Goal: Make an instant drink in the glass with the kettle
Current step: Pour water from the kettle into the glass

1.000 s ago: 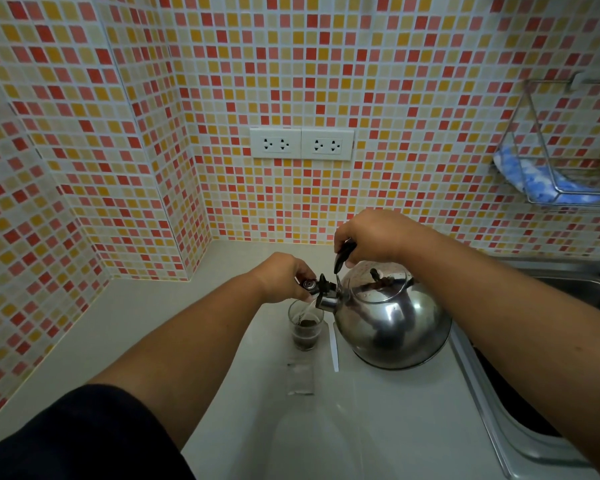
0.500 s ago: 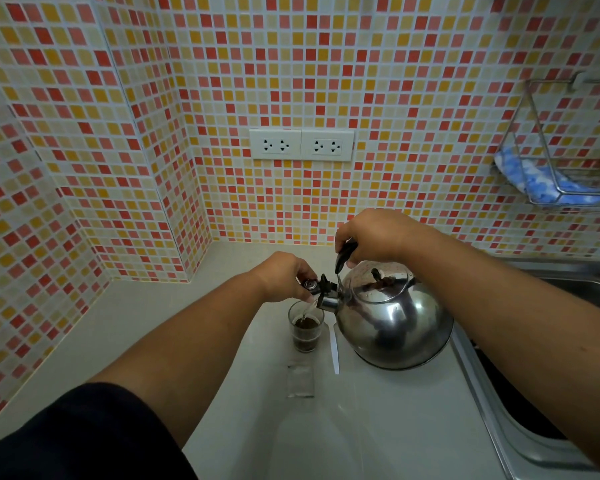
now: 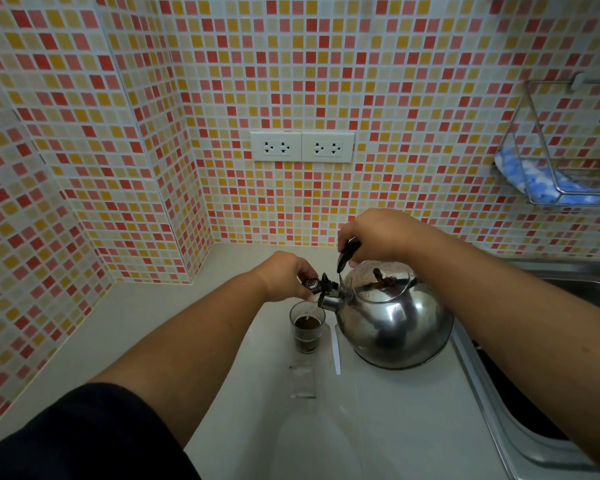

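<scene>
A shiny steel kettle (image 3: 395,323) is tilted to the left over the pale counter. My right hand (image 3: 378,237) grips its black handle from above. My left hand (image 3: 286,277) pinches the black spout cap (image 3: 314,284) and holds it up. A thin stream of water falls from the spout into a small clear glass (image 3: 306,329), which stands just left of the kettle and holds dark brown liquid and powder.
An empty clear sachet (image 3: 302,381) and a white stick-like strip (image 3: 336,351) lie on the counter (image 3: 153,323) in front of the glass. A steel sink (image 3: 534,427) borders the right. Two wall sockets (image 3: 302,146) sit above; a wire rack (image 3: 568,161) hangs at right.
The dark liquid in the glass has risen a little as water keeps pouring. Both hands and the kettle have hardly moved.
</scene>
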